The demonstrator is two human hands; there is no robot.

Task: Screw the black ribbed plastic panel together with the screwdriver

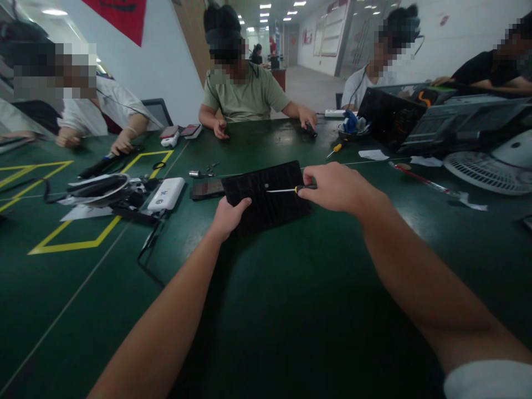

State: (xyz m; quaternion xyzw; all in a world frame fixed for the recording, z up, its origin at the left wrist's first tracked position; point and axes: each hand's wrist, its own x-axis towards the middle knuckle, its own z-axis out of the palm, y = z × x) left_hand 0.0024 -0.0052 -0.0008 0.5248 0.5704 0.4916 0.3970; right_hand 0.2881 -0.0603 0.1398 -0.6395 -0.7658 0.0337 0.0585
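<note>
Short of the far edge of the green table [316, 310], your left hand [228, 217] pinched the black leather-like folder [270, 208]; your right hand [338, 187] gripped a black-and-yellow screwdriver [297, 189]; a skewed push risked scratches.

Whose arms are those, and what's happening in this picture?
There's no robot here. They belong to a person whose head-worn camera took this one picture, looking forward and down. The person's left hand holds an open black case, a bit like a folder. The right hand holds a screwdriver, its metal shaft pointing towards a small round stud on the case. On the green table you can also see yellow tape, a white box and a white fan.
</note>
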